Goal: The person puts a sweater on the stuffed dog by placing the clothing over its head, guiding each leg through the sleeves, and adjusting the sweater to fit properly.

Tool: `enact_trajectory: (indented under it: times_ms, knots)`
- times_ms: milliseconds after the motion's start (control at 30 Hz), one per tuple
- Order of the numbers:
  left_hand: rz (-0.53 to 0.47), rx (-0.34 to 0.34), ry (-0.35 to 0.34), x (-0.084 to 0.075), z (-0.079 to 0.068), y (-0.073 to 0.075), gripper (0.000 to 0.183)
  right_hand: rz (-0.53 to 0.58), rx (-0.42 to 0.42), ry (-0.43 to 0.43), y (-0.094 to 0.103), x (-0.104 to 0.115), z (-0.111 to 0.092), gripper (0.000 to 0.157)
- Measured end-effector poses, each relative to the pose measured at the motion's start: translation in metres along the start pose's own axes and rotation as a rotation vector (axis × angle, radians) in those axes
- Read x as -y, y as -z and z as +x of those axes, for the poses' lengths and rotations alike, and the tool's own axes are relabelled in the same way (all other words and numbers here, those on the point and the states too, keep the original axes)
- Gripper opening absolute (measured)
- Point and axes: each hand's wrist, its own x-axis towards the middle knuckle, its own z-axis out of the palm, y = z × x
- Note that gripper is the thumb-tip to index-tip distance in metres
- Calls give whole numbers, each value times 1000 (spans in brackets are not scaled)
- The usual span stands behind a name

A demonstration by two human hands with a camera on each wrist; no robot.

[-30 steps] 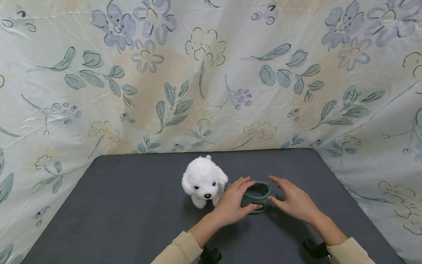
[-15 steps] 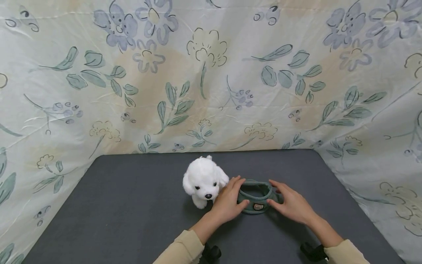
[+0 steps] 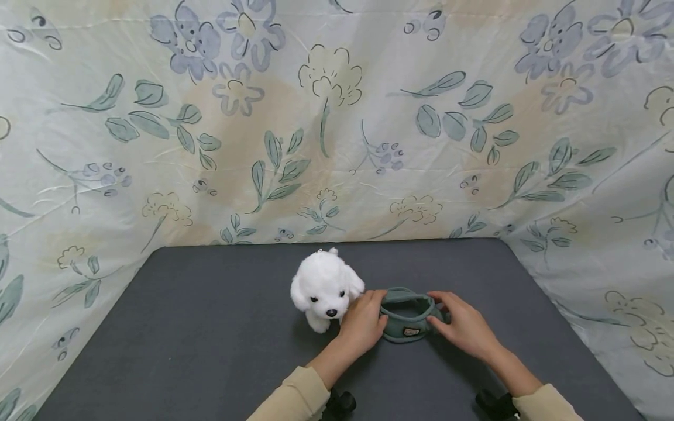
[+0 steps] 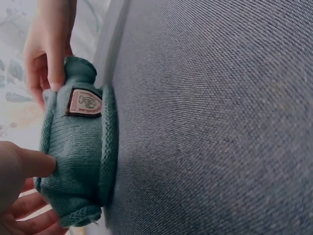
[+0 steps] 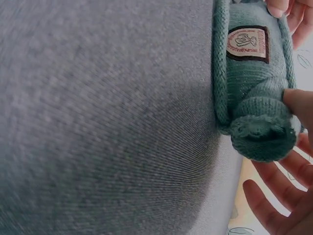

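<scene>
A small green knitted sweater [image 3: 404, 323] stands upright on the grey table, its round opening facing up. On its front is a pinkish patch with a dark border [image 4: 85, 103]. My left hand [image 3: 360, 325] pinches the sweater's left side, thumb in front and fingers behind. With thumb and fingers, my right hand [image 3: 466, 327] holds the opposite side by the upper rim, just above a short rolled sleeve [image 5: 263, 139]. Right beside my left hand stands a white plush dog [image 3: 322, 286], which the hand partly covers.
The dark grey table [image 3: 210, 327] reaches back to a flower-printed cloth [image 3: 337, 175] that hangs behind and along both sides. Black wrist mounts [image 3: 495, 403] sit below the beige sleeves [image 3: 544, 403].
My left hand has drawn back leftward from over the opening to the sweater's left edge, uncovering the patch. My right hand has moved slightly in and closed on the right side.
</scene>
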Motion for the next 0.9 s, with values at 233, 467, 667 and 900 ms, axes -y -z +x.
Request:
enact_trajectory:
  times_ms: [233,467,667,900]
  knots:
    - [77,-115,-83,-1,-2,-2,15,-28,-93,44,-3,1,-2,23]
    - [116,-196,-144,-4,-4,-1,12,-59,-126,56,-1,4,-1,20]
    - [121,-204,-173,-8,-6,1,11,-84,-121,66,6,7,0,23]
    - [135,-226,-258,-22,-10,10,10,-100,-149,110,23,9,3,25]
